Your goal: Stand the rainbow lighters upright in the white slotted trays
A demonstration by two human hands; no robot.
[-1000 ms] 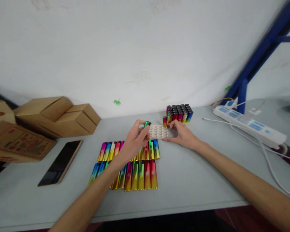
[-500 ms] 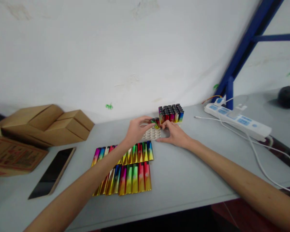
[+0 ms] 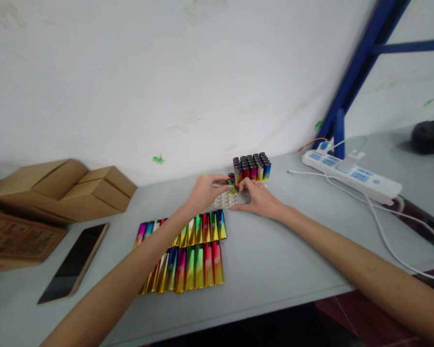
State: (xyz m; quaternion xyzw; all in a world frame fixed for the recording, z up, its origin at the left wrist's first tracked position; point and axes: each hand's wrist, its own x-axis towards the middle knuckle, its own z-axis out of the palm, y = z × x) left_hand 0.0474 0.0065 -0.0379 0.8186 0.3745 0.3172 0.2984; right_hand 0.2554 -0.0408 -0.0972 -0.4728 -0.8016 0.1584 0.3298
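My left hand [image 3: 205, 192] pinches a green and gold lighter [image 3: 232, 186] over a white holed tray [image 3: 224, 200]. Another dark-topped lighter stands just behind it, partly hidden by my fingers. At the tray's right end, my right hand [image 3: 259, 198] has its thumb by the front corner and its bent forefinger by the back, gripping that end. Metallic coloured lighters [image 3: 198, 267] lie side by side in two rows in front of the tray, partly covered by my left forearm. Behind my right hand, a block of upright lighters [image 3: 253, 166] with black tops stands close together.
Brown cardboard boxes [image 3: 65, 190] stand at the left, with a phone [image 3: 74, 262] lying beside them. At the right are a white power strip [image 3: 350, 176], loose white cables [image 3: 379, 229], a blue metal frame [image 3: 350, 86] and a black device [image 3: 428, 137]. A wall borders the grey table.
The view has shifted slightly. The left fingers and the green lighter sit a little lower against the tray. The right hand stays at the tray's right end.
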